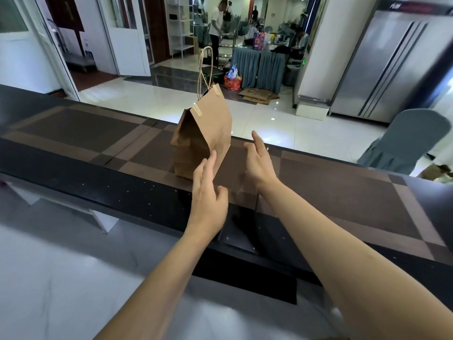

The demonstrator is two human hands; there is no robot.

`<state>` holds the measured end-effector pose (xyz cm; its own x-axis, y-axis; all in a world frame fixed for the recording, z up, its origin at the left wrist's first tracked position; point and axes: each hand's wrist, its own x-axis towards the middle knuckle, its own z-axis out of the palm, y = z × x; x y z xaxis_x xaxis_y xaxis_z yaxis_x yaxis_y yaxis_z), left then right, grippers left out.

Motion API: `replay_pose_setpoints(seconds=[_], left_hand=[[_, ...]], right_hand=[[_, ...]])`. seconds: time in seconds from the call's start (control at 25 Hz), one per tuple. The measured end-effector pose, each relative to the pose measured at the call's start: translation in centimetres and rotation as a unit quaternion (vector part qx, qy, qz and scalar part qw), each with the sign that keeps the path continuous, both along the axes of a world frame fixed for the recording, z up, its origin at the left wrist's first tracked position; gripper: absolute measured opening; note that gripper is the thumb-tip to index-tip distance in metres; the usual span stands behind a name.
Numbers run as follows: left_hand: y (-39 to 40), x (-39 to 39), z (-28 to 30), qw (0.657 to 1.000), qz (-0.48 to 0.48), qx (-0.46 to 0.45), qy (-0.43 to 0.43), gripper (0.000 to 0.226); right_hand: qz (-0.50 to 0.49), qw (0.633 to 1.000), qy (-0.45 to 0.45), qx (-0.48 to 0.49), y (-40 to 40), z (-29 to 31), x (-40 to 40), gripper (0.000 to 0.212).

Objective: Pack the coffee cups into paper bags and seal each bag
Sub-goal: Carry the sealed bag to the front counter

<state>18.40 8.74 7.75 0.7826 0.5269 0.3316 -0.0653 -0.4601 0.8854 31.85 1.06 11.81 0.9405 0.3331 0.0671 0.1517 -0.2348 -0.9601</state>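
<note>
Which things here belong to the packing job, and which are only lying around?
Job: brown paper bag with its top closed, left hand, right hand, both open beside it.

Lying about: woven placemats, black counter, covered chair, flattened cardboard on the floor.

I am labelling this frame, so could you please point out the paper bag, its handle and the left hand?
paper bag [210, 133]: head view, broad front panel.
handle [201, 77]: head view, upright twine loop.
left hand [208, 195]: head view, back of hand.
</note>
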Motion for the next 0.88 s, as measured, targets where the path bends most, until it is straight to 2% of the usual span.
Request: replay_pose_setpoints(seconds=[0.36, 0.68, 0.88], left_hand=[[-7.1, -1.0, 2.0, 0.985, -0.172, 0.022, -0.011, 0.066], [-13.6, -4.2, 2.0, 0.938, -0.347, 0.016, -0.001, 0.062], [-15.6, -6.9, 0.5, 0.897, -0.442, 0.019, 0.025, 0.048]], right_hand=[[-0.101, 0.995, -0.024, 0.012, -10.5, 5.6, -4.7, 0.053], [-0.224, 0.973, -0.049, 0.004, -20.3, 7.4, -12.7, 0.052], [-0.299, 0.951, -0.077, 0.014, -25.1, 7.7, -19.7, 0.05]])
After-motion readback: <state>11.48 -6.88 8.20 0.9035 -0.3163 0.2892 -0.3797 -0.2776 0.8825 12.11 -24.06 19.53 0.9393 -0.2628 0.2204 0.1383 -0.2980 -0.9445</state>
